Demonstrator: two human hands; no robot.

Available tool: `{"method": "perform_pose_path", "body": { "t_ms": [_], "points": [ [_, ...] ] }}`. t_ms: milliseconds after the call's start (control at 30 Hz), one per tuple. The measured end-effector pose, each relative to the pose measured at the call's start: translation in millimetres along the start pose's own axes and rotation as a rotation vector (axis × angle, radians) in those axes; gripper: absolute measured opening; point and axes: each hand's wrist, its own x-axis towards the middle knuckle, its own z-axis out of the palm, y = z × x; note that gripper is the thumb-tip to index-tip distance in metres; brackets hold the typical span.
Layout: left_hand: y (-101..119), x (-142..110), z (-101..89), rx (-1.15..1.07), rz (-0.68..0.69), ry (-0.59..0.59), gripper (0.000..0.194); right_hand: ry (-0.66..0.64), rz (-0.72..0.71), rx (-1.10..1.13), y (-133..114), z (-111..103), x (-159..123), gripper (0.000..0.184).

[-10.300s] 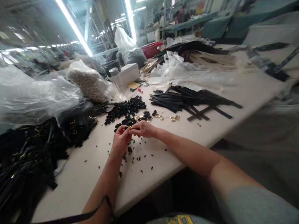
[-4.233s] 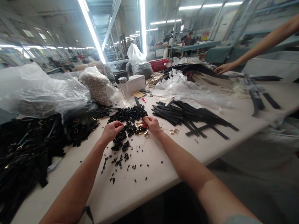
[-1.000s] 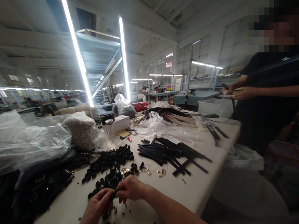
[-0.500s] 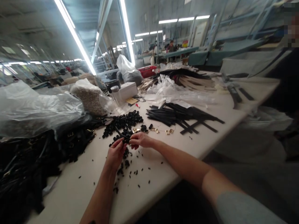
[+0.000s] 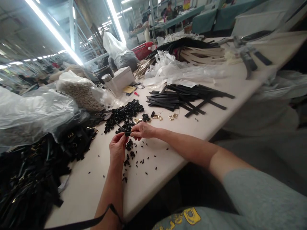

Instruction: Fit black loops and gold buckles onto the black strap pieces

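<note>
Between my two hands is a thin black strap (image 5: 120, 126), one end of it sticking up and to the left. My left hand (image 5: 117, 147) pinches it from the left, and my right hand (image 5: 142, 131) grips it from the right, fingertips close together. Whatever else the fingers cover is hidden. Just beyond them lies a heap of small black loops (image 5: 127, 111). Gold buckles (image 5: 158, 117) are strewn on the table to the right of the heap. Tiny black pieces (image 5: 142, 161) are scattered below my hands.
Black strips (image 5: 165, 100) lie fanned at the right of the table (image 5: 153, 188). Finished-looking black straps with buckles (image 5: 28, 179) pile up at left under plastic bags (image 5: 35, 111). Behind stand a jar (image 5: 109, 83), a white box (image 5: 123, 78) and crumpled plastic (image 5: 165, 65).
A co-worker, seen at the right a second ago, is out of view as my head tilts down. Earlier my right hand was at the buckles; now both hands are together on the strap.
</note>
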Motion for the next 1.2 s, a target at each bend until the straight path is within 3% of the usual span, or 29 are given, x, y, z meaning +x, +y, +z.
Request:
{"method": "perform_pose_path", "body": {
  "t_ms": [233,500,633,800,933,1200],
  "points": [
    [-2,1,-1.9,0.021,0.016,-0.028,0.036,0.061,-0.023,-0.212,-3,-3,-2,0.018],
    [-1,-5,3.3,0.195,0.165,-0.054,0.033,0.087,-0.034,-0.444,-5,-5,-4,0.019],
    [1,-7,7.7,0.212,0.209,-0.03,0.03,0.152,-0.026,-0.469,-7,-2,-4,0.02],
    [2,-7,10.3,0.219,0.206,-0.045,0.032,0.136,-0.012,-0.413,-9,2,-5,0.02],
    [0,-7,11.6,0.23,0.236,-0.038,0.033,0.203,-0.018,-0.501,-8,2,-4,0.021],
    [-5,2,2.3,0.04,0.021,-0.05,0.035,0.269,-0.052,-0.596,-3,3,0,0.022]
  ]
}}
